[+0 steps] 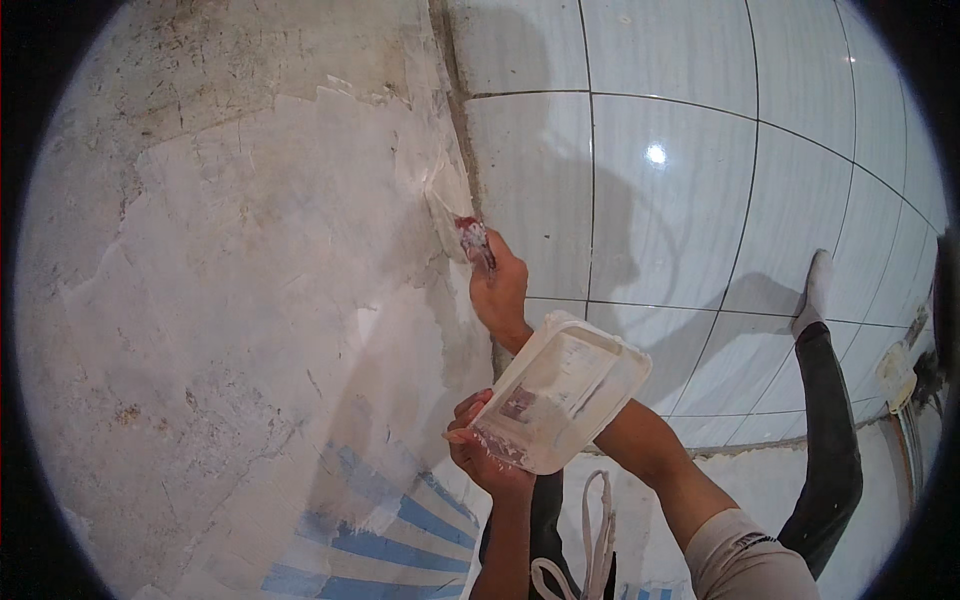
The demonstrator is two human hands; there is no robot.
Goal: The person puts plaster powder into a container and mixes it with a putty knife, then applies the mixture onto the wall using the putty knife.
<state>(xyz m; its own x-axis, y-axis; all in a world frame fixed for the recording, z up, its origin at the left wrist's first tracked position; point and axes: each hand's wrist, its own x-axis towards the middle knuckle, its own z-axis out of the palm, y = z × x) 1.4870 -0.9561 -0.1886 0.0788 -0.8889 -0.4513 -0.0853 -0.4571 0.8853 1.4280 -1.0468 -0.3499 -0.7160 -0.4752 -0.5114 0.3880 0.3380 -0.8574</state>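
Right hand point(503, 292) outstretched — gripping putty knife point(471, 236); left hand point(488, 458) cups tub point(598, 400).

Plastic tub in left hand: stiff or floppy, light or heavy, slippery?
Probably light: the left hand holds the plastic tub by one end. Likely fairly stiff, as it shows no sag there. Possibly slippery where white smears mark the inside, though I can't tell whether they're wet.

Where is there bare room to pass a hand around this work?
Free: the pale tiles between the right hand and the socked foot, and the plastered surface left of the red-handled scraper. Crowded: where the left hand holds the tray across the right forearm.
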